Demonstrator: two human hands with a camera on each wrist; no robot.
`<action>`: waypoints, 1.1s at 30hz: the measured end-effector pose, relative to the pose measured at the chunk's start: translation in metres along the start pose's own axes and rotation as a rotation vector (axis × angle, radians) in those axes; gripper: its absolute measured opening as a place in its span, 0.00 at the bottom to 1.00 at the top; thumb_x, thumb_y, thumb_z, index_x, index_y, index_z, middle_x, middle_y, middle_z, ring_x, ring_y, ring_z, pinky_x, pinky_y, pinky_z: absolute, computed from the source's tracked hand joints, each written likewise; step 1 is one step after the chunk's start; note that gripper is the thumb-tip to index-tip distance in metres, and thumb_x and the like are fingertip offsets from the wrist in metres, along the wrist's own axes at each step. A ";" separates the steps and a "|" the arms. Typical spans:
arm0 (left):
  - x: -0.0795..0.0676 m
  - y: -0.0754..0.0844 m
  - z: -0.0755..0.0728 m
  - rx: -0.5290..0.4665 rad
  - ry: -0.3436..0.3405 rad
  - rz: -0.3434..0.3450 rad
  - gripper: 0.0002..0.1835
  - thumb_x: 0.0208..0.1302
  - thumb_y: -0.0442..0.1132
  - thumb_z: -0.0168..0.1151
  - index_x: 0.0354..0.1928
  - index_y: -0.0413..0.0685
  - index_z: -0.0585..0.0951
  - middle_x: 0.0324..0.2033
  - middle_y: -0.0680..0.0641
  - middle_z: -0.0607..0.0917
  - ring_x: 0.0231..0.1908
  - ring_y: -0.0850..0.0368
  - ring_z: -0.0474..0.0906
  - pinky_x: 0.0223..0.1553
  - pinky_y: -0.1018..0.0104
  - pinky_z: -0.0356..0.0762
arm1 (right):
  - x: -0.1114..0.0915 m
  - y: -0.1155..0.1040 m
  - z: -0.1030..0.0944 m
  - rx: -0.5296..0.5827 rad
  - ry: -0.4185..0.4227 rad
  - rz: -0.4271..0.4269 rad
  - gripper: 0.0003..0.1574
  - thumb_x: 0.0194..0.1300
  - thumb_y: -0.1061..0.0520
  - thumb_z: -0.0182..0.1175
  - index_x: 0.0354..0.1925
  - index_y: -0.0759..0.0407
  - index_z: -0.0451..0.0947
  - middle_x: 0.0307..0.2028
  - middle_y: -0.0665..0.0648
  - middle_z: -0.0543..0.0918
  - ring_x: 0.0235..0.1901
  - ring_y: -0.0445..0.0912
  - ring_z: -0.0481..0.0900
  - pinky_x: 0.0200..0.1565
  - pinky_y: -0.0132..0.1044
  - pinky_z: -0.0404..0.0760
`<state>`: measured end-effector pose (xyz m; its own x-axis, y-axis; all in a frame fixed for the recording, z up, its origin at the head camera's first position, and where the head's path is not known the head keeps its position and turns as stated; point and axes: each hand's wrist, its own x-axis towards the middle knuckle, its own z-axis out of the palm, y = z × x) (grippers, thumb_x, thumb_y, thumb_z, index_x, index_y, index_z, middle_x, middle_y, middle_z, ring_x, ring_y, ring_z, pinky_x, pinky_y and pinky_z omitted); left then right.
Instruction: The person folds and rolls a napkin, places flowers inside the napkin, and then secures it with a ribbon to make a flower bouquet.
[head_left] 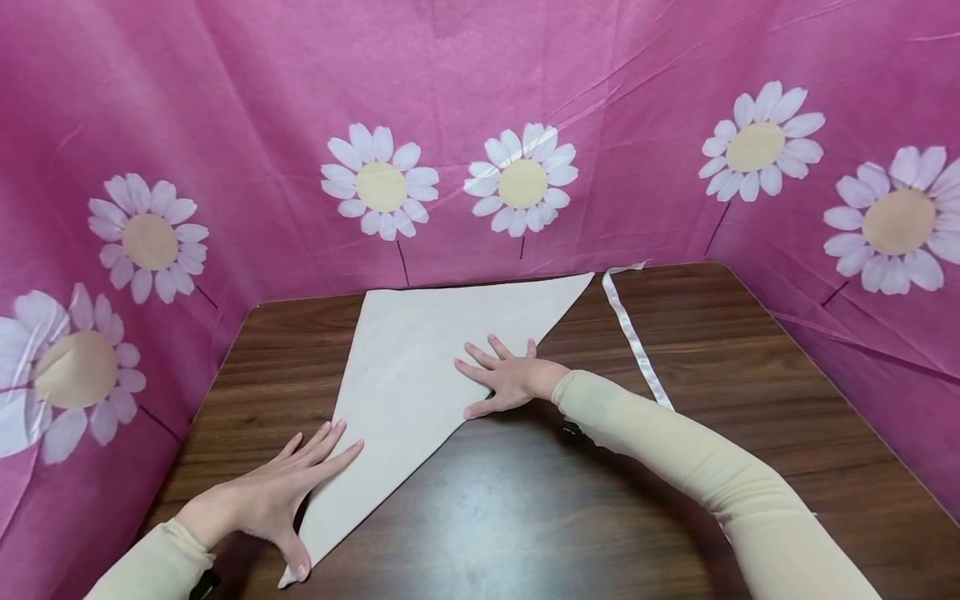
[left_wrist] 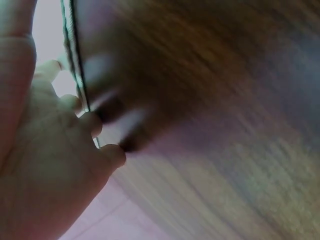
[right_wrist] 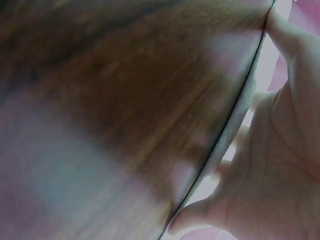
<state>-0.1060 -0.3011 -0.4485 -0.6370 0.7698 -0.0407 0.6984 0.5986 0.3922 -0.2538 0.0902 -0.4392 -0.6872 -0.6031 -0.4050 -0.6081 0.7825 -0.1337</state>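
Note:
A white cloth (head_left: 420,358), folded to a long slanting edge, lies flat on the brown wooden table. Fingers spread, my left hand (head_left: 281,492) rests at the cloth's left edge near its pointed front corner; the thumb touches that corner. In the left wrist view the fingertips of the left hand (left_wrist: 60,145) meet the cloth edge and the wood. My right hand (head_left: 510,379) lies with spread, straight fingers on the cloth along its slanting right edge. The right wrist view shows the right hand (right_wrist: 270,160) along that layered cloth edge (right_wrist: 235,125).
A narrow white ribbon (head_left: 633,337) runs from the table's back edge toward the right forearm, which covers part of it. The brown wooden table (head_left: 750,375) is bordered by a pink curtain (head_left: 637,75) with printed daisies on the back and both sides.

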 end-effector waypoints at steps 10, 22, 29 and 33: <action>-0.019 0.002 -0.015 -0.114 0.058 -0.100 0.76 0.23 0.73 0.78 0.79 0.49 0.57 0.75 0.24 0.45 0.78 0.47 0.27 0.58 0.16 0.37 | 0.000 -0.001 0.000 0.002 -0.003 -0.013 0.60 0.60 0.11 0.39 0.80 0.28 0.33 0.80 0.43 0.28 0.78 0.55 0.24 0.61 0.82 0.34; -0.018 0.002 -0.006 -0.143 0.045 -0.086 0.76 0.22 0.72 0.77 0.79 0.49 0.57 0.75 0.24 0.45 0.78 0.47 0.27 0.57 0.15 0.37 | -0.001 0.001 0.000 0.000 -0.011 -0.008 0.60 0.60 0.12 0.39 0.80 0.28 0.33 0.80 0.43 0.28 0.78 0.55 0.24 0.61 0.82 0.34; -0.011 0.005 -0.005 -0.051 0.069 -0.091 0.75 0.22 0.76 0.76 0.79 0.53 0.60 0.76 0.26 0.48 0.77 0.37 0.37 0.58 0.17 0.46 | -0.001 0.001 0.001 0.000 -0.005 -0.005 0.60 0.60 0.11 0.39 0.80 0.28 0.33 0.80 0.43 0.28 0.78 0.55 0.24 0.61 0.82 0.34; -0.006 0.006 -0.005 -0.001 0.102 -0.087 0.70 0.28 0.77 0.75 0.77 0.54 0.64 0.75 0.28 0.53 0.75 0.31 0.46 0.58 0.19 0.51 | -0.001 0.002 0.000 0.000 0.004 -0.001 0.60 0.59 0.10 0.39 0.80 0.27 0.33 0.80 0.42 0.28 0.78 0.54 0.24 0.61 0.82 0.34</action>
<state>-0.0997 -0.3028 -0.4411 -0.7251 0.6884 0.0195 0.6389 0.6619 0.3920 -0.2542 0.0919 -0.4395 -0.6884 -0.6043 -0.4011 -0.6085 0.7822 -0.1341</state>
